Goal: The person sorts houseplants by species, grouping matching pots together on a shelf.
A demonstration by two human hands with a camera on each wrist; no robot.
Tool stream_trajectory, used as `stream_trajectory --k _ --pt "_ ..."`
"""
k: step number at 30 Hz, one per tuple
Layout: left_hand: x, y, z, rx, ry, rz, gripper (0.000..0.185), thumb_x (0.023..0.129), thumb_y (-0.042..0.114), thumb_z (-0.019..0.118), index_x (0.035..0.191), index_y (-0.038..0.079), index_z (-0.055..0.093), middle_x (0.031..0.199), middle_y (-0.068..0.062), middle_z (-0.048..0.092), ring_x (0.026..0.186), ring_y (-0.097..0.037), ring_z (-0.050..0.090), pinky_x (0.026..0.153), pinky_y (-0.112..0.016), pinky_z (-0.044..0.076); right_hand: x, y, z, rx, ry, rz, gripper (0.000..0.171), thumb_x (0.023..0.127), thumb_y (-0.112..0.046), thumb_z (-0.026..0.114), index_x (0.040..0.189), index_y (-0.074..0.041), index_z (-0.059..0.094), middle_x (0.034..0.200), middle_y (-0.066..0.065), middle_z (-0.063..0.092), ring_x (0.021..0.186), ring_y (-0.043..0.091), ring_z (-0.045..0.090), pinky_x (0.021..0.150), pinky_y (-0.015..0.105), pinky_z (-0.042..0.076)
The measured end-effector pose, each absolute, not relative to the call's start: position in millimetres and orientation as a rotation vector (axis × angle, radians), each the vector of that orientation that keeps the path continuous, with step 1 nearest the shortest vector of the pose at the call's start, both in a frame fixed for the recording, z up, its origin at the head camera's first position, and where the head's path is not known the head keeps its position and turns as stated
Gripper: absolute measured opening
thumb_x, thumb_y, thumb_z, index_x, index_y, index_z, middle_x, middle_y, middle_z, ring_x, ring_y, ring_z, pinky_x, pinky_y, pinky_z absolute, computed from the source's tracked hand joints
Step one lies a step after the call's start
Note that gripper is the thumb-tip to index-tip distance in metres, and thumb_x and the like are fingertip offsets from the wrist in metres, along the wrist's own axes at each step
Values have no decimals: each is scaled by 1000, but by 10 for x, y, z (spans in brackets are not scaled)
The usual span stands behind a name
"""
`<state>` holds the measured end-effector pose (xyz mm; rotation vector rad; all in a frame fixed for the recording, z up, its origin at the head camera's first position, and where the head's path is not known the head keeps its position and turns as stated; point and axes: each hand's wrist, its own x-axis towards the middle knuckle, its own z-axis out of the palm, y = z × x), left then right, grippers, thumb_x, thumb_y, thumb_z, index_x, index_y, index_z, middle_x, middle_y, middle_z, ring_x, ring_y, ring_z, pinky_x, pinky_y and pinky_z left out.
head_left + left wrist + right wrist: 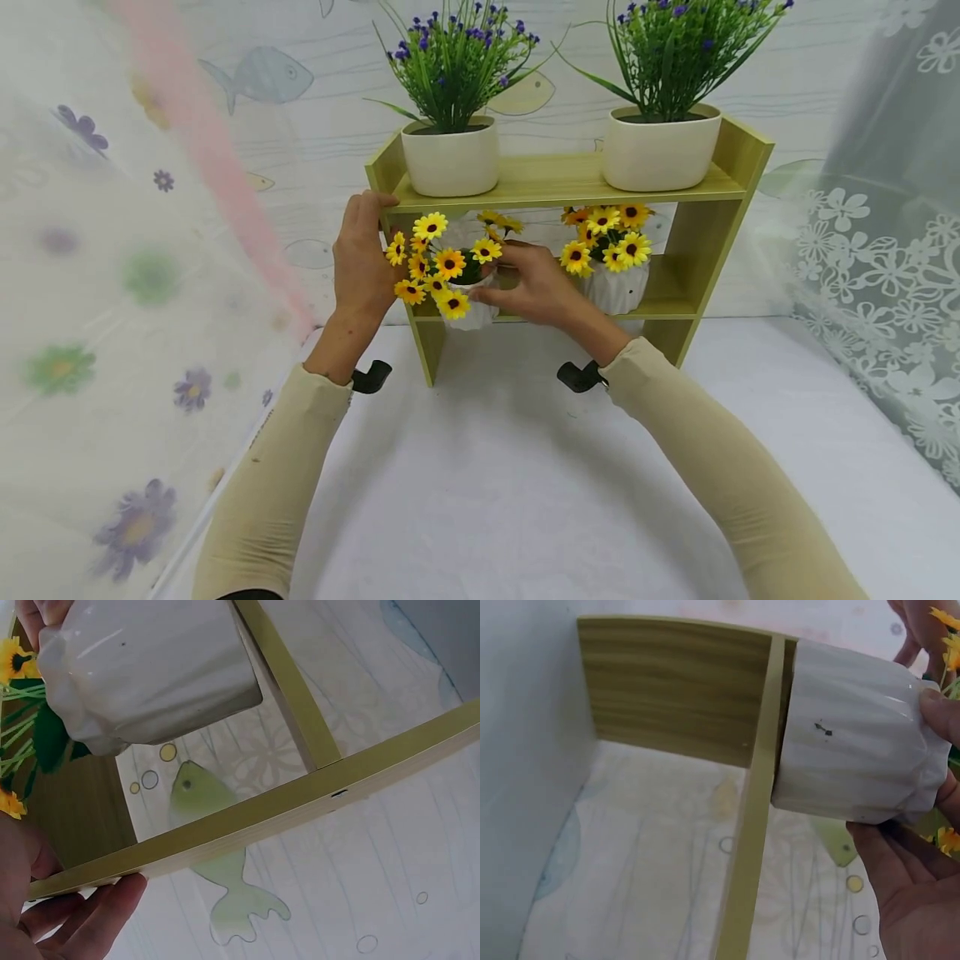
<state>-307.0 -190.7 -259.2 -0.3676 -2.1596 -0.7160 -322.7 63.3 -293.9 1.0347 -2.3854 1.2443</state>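
A small white fluted pot [859, 735] of yellow artificial daisies [450, 263] is at the left of the wooden shelf's lower level. My right hand [536, 283] grips this pot by its rim, thumb on the near side and fingers around the other. The pot's base is close to the shelf board [757, 825]; whether it rests on it I cannot tell. My left hand [363, 254] holds the shelf's left side panel [225, 817] near the top board, fingers on the outer face and thumb inside.
A second white pot [618, 287] of yellow daisies stands right of centre on the lower level. Two larger cream planters [452, 160] with purple-flowered plants sit on the top board [551, 179]. A white cloth [525, 483] covers the table; patterned curtains hang on both sides.
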Motion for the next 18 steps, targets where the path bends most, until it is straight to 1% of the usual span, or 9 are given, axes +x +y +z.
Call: stream_trajectory --k 2,5,7,10,12,14,18 --pt "-3061 -1905 -2592 -361 -2165 -723 65 83 0 87 137 13 52 131 -14 54 122 -33 64 107 -46 54 -3257 619 -2940 1032 -2385 1253 29 88 -27 89 103 -7 74 101 6 71 90 21 67 84 39 54" --pt "-3066 -1910 -2592 -361 -2155 -733 63 84 -2 85 136 13 53 129 -14 55 119 -32 64 103 -46 57 -3313 604 -2946 1026 -2386 1261 28 88 -27 89 103 -7 74 103 7 71 95 22 69 90 41 55" --pt "-3073 -1918 -2595 -370 -2140 -739 61 84 -6 82 135 13 54 127 -14 55 115 -32 64 99 -47 59 -3349 595 -2946 1019 -2393 1266 28 89 -26 88 103 -7 74 106 8 72 100 23 70 94 42 55" --pt "-3083 -1928 -2601 -382 -2120 -743 56 85 -10 74 133 12 56 123 -15 56 109 -32 64 85 -45 60 -3396 587 -2942 1002 -2415 1274 28 90 -27 87 105 -7 73 114 9 74 108 25 71 100 42 55" --pt "-3091 -1934 -2607 -392 -2107 -737 51 88 -9 69 133 11 57 122 -16 57 105 -32 64 77 -44 58 -3423 583 -2941 993 -2426 1289 28 91 -26 85 107 -6 73 119 11 73 113 26 70 102 41 55" --pt "-3101 -1936 -2612 -402 -2095 -729 44 92 -6 66 132 10 57 121 -16 57 102 -32 64 70 -42 55 -3444 582 -2943 976 -2433 1306 28 93 -24 84 109 -5 72 123 12 72 117 27 69 104 40 54" --pt "-3117 -1944 -2618 -428 -2070 -710 31 101 4 60 132 9 57 119 -17 57 99 -31 64 68 -40 52 -3462 579 -2960 925 -2437 1396 29 94 -23 82 113 -5 70 125 12 68 125 28 66 108 38 53"
